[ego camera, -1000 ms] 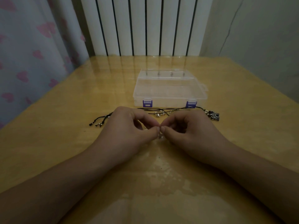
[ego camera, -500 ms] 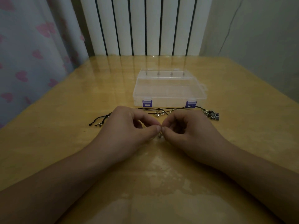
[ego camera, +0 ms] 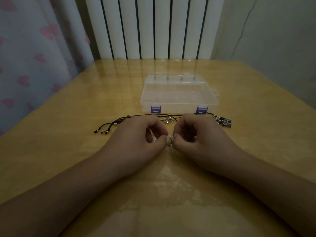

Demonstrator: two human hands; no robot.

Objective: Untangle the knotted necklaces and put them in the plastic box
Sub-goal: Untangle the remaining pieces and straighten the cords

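Our left hand [ego camera: 136, 134] and right hand [ego camera: 198, 134] each pinch the small silvery knot [ego camera: 170, 140], and our fingertips have drawn slightly apart since a moment ago; we judge it is loosening. Black cords [ego camera: 153, 115] lie before the closed plastic box [ego camera: 178, 93]. The knot's links are too small to read.

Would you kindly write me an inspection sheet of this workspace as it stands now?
Surface: glossy wooden table, streaky reflections near the front edge.
Job's things: clear plastic box closed, purple latches facing the person; black cord necklaces lie tangled in front of it, camera-shaped pendant at the right end.
Clutter: nothing seen.
Grippers: left hand and right hand both pinch a small silver knot between them.
Cables: thin wire on the wall.
Surroundings: white radiator, heart-print curtain.
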